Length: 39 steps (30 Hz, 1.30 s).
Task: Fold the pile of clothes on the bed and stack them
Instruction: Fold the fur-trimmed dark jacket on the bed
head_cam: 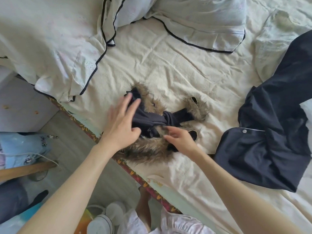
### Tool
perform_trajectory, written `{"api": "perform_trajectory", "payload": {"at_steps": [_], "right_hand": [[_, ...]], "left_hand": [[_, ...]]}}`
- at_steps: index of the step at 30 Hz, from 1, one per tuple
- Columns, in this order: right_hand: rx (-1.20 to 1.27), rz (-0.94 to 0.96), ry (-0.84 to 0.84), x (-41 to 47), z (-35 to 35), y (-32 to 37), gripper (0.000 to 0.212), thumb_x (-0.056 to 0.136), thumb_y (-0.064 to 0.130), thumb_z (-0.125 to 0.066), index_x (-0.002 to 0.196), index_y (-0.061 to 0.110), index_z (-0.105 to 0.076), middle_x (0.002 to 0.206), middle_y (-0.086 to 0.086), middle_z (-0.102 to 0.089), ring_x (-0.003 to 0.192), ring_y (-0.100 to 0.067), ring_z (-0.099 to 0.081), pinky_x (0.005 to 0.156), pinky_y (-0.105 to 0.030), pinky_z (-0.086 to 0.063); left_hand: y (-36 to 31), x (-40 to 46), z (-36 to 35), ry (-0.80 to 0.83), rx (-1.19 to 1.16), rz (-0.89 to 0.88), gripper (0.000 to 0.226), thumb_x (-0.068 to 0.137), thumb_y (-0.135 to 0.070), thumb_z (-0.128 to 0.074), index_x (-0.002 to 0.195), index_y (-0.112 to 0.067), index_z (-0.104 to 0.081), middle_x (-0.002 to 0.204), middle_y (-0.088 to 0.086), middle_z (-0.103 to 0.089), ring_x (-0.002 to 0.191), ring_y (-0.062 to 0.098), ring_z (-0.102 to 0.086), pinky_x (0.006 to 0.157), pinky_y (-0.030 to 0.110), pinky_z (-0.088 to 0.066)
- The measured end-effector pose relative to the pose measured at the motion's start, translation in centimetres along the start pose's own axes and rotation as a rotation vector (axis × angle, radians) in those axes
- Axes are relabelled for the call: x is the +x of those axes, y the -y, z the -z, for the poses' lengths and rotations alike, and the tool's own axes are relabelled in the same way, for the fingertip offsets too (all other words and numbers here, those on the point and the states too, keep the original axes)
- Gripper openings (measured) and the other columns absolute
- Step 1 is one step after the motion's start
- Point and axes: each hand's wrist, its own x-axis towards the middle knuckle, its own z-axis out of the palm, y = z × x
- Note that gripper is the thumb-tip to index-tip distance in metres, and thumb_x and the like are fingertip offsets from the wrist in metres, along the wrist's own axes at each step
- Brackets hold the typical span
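Because the small dark garment with brown fur trim (157,119) lies in the centre of the frame on the cream sheeted bed (177,68), long axis left to right, both hands reach it. My left hand (123,122), fingers spread, rests on its left end, slightly blurred. My right hand (181,139), fingers loosely curled, touches the lower fur edge; I cannot tell if it pinches.

Fur-trimmed garment (152,119) lies on the bed (168,61), shirt (270,141) to its right

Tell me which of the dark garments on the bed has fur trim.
The small dark garment under both hands, near the bed's edge, has brown fur trim. The larger dark garment to the right is plain, with a button.
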Motion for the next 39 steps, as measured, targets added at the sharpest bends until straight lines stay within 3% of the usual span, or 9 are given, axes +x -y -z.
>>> {"api": "perform_trajectory", "payload": {"at_steps": [3,9,12,18,20,22,26,33,39], "right_hand": [[-0.104,0.088,0.000,-2.2,-1.8,-0.4,0.031,0.092,0.019,-0.060,0.122,0.024,-0.064,0.115,0.005,-0.065,0.100,-0.013,-0.060,0.091,-0.025,-0.045],[-0.197,0.067,-0.118,-2.0,-0.5,-0.8,0.036,0.097,0.027,-0.051,0.079,0.001,-0.066,0.073,-0.004,-0.063,0.063,-0.012,-0.054,0.061,-0.030,-0.043],[-0.168,0.136,-0.245,1.2,0.8,1.8,0.026,0.098,0.028,-0.048,0.109,0.011,-0.064,0.100,-0.002,-0.061,0.087,-0.011,-0.055,0.077,-0.024,-0.040],[-0.110,-0.023,0.024,6.6,-1.2,5.9,0.060,0.094,0.040,-0.055,0.141,0.007,-0.039,0.130,-0.008,-0.055,0.119,-0.025,-0.052,0.087,-0.026,-0.038],[-0.168,-0.023,0.019,6.9,-2.5,6.1,0.034,0.090,0.038,-0.061,0.108,0.009,-0.061,0.096,-0.006,-0.064,0.093,-0.025,-0.059,0.072,-0.028,-0.040],[-0.201,0.012,-0.054,6.2,-3.0,6.4,0.032,0.089,0.034,-0.063,0.066,0.018,-0.046,0.063,0.003,-0.048,0.062,-0.017,-0.047,0.060,-0.030,-0.032],[-0.168,0.102,-0.152,4.1,-0.3,7.6,0.021,0.088,0.025,-0.062,0.075,0.016,-0.048,0.065,0.006,-0.049,0.062,-0.014,-0.045,0.057,-0.027,-0.035],[-0.155,0.343,-0.486,-2.1,8.0,14.8,0.012,0.080,0.006,-0.062,0.085,0.014,-0.054,0.070,0.005,-0.053,0.066,-0.014,-0.048,0.054,-0.013,-0.035],[-0.328,0.628,-0.689,-9.5,14.6,24.9,0.025,0.074,-0.010,-0.057,0.094,0.004,-0.059,0.092,-0.003,-0.053,0.075,-0.019,-0.046,0.067,-0.025,-0.035]], "left_hand": [[-1.5,1.2,-0.8,0.103,0.061,-0.194,0.062,0.092,-0.030,-0.041,0.150,-0.024,-0.020,0.159,-0.007,-0.009,0.146,0.011,0.005,0.117,0.040,0.004],[0.0,1.9,-2.0,0.390,0.132,0.023,0.042,0.102,-0.030,-0.032,0.141,-0.017,-0.040,0.142,0.003,-0.040,0.128,0.021,-0.040,0.100,0.038,-0.038],[0.8,-0.1,-2.5,0.237,0.019,0.073,0.032,0.100,-0.026,-0.038,0.121,-0.011,-0.058,0.120,0.004,-0.054,0.108,0.021,-0.053,0.083,0.031,-0.044],[1.6,-0.9,-2.5,-0.086,-0.315,0.560,0.040,0.090,-0.056,-0.046,0.094,-0.016,-0.044,0.080,-0.003,-0.057,0.075,0.011,-0.054,0.052,0.021,-0.032],[2.0,-0.1,-2.2,-0.094,-0.421,0.734,0.056,0.083,-0.067,-0.048,0.103,-0.015,-0.040,0.091,0.003,-0.061,0.085,0.019,-0.059,0.056,0.024,-0.034],[2.3,0.6,-1.9,-0.015,-0.362,0.783,0.067,0.082,-0.068,-0.049,0.118,-0.012,-0.043,0.103,0.006,-0.062,0.101,0.024,-0.057,0.070,0.028,-0.037],[1.6,1.1,-0.3,-0.149,-0.270,0.714,0.024,0.091,-0.035,-0.057,0.104,-0.014,-0.060,0.094,0.001,-0.064,0.087,0.019,-0.052,0.071,0.029,-0.035],[-1.7,1.3,9.7,-0.357,-0.681,0.484,0.001,0.092,-0.019,-0.060,0.092,-0.019,-0.061,0.086,-0.012,-0.060,0.084,0.011,-0.060,0.075,0.022,-0.050],[-6.2,1.6,21.8,-0.492,-1.065,0.366,0.024,0.093,-0.004,-0.053,0.078,-0.023,-0.055,0.080,-0.002,-0.063,0.077,0.016,-0.063,0.062,0.024,-0.055]]}}
